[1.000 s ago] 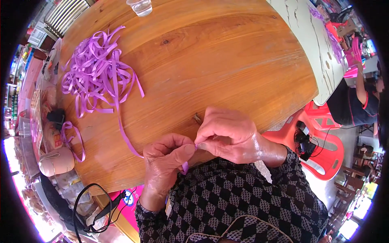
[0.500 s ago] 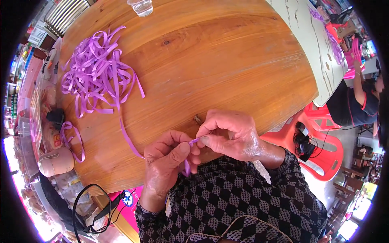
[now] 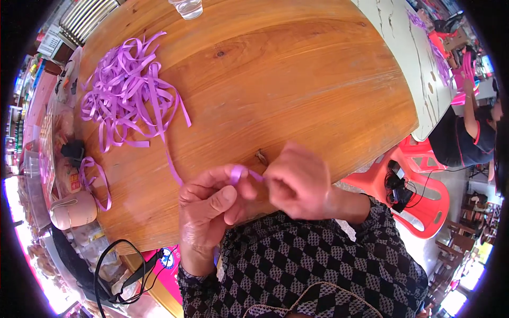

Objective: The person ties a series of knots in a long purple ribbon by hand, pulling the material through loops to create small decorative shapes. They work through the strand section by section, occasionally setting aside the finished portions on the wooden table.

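Note:
A tangled heap of narrow purple ribbon [image 3: 130,87] lies at the left of the wooden table [image 3: 297,79]. One strand runs from it toward me into my left hand [image 3: 209,204], whose curled fingers hold it, with the ribbon looped over the index finger. My right hand [image 3: 299,183], somewhat blurred, is closed at the other end of this short purple stretch, just right of the left hand. Its fingertips are partly hidden behind the hand. Both hands are above the table's near edge.
A clear cup [image 3: 188,8] stands at the far edge. Left of the table are a pinkish round container [image 3: 74,210] and black cords [image 3: 124,275]. Red plastic stools [image 3: 424,204] stand at the right, near a person in dark clothing [image 3: 461,135] beside a white marbled table [image 3: 419,69].
My right hand has turned over and moved slightly right, drawing the ribbon across. The left hand has shifted a little left, and a purple loop now shows over its index finger.

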`<move>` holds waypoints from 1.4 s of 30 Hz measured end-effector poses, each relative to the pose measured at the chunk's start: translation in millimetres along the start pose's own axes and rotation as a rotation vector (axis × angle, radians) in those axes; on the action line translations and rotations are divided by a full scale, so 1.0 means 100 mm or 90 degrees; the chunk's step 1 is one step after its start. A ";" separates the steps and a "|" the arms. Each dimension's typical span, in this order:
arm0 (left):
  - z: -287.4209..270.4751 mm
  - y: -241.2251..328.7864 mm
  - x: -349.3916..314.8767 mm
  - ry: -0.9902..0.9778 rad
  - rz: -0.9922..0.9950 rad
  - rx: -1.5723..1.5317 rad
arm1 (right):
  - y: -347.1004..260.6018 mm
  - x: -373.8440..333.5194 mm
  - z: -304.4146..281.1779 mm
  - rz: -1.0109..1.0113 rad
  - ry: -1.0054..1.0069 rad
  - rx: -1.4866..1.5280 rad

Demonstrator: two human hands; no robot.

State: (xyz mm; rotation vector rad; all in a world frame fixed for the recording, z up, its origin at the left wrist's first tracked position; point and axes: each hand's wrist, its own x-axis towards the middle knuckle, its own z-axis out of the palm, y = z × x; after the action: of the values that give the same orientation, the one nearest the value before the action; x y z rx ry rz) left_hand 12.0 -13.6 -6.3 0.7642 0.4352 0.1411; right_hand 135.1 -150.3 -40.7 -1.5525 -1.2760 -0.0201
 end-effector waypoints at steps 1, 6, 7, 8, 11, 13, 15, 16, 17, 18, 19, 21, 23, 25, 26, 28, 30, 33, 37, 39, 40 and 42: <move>0.02 0.00 0.00 0.001 0.000 0.000 | -0.03 -0.03 0.05 -0.050 0.001 -0.007; 0.08 -0.09 -0.05 0.078 0.074 0.235 | -0.06 -0.01 0.07 -0.174 0.028 -0.101; 0.06 -0.11 -0.05 0.079 0.074 0.235 | -0.06 0.00 0.06 -0.175 0.024 -0.100; 0.01 -0.15 -0.05 0.055 0.098 0.305 | -0.07 0.01 0.06 -0.177 0.019 -0.100; 0.04 -0.16 -0.05 0.049 0.103 0.401 | -0.10 0.04 0.07 -0.157 0.041 -0.120; 0.05 -0.16 -0.06 0.068 0.083 0.428 | -0.14 0.07 0.04 -0.129 0.012 -0.119; 0.02 -0.17 -0.06 0.066 0.131 0.486 | -0.17 0.08 0.02 -0.102 -0.018 -0.116; 0.04 -0.16 -0.06 0.065 0.131 0.486 | -0.19 0.07 0.01 -0.079 -0.019 -0.122; 0.07 -0.14 -0.06 0.081 0.098 0.463 | -0.19 0.06 0.00 -0.058 -0.020 -0.127; 0.10 -0.12 -0.07 0.096 0.065 0.440 | -0.17 0.06 0.00 -0.058 -0.020 -0.127; 0.10 -0.07 -0.08 0.095 0.064 0.441 | -0.14 0.06 0.01 -0.035 0.026 -0.092; 0.05 0.05 -0.10 0.101 -0.059 0.321 | -0.07 0.07 -0.02 -0.013 0.074 -0.058; -0.04 0.10 -0.12 0.103 -0.056 0.296 | 0.00 0.06 -0.11 0.070 0.066 -0.050; -0.19 0.08 -0.12 0.057 0.048 0.237 | 0.06 0.03 -0.10 0.074 0.095 -0.074; -0.22 0.10 -0.12 0.043 -0.004 0.101 | 0.05 0.01 -0.09 0.058 0.074 -0.098; -0.08 0.05 -0.03 0.007 0.030 0.048 | 0.00 -0.03 -0.02 0.005 0.047 -0.121; -0.02 0.02 0.04 -0.072 0.065 0.021 | -0.12 -0.05 0.07 -0.041 0.044 -0.147; 0.00 -0.15 0.03 0.057 0.093 0.181 | -0.16 -0.01 0.06 -0.131 0.039 -0.177; 0.12 -0.09 -0.07 0.041 0.076 0.442 | -0.13 0.09 0.04 -0.132 0.078 -0.142; 0.12 -0.12 -0.06 0.074 0.070 0.435 | -0.11 0.12 0.06 -0.107 0.083 -0.098; 0.09 -0.12 -0.05 0.062 0.133 0.512 | -0.09 0.10 0.09 -0.048 0.064 -0.010; 0.06 -0.14 -0.04 0.049 0.196 0.589 | -0.08 0.08 0.10 0.011 0.044 0.078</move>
State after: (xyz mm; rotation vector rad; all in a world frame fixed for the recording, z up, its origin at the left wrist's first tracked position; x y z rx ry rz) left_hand 10.9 -28.5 -10.5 1.7419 0.4493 0.2630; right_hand 127.2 -138.9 -34.9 -1.4462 -1.1871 0.0147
